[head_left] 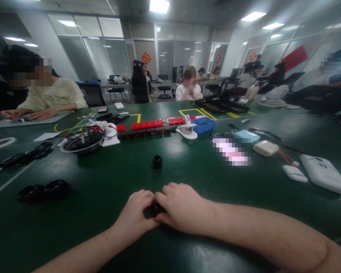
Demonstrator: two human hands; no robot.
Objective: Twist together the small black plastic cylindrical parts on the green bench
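Near the table's front edge, my left hand (pixel 138 213) and my right hand (pixel 180 206) meet around a small black object (pixel 157 208). Fingers of both hands wrap it from either side, and they hide most of its shape. Straight ahead of them, a small black ring-like roll (pixel 157 162) stands apart on the green table (pixel 125 170). Two larger black coils (pixel 30 193) (pixel 57 189) lie side by side to the left, touching or nearly so.
A metal bowl (pixel 82 143) with black items, a white clamp stand (pixel 187 128), red blocks (pixel 147 124) and a blue basket (pixel 204 124) stand farther back. A white power bank (pixel 326 172) lies right. A person (pixel 49 91) sits at the left.
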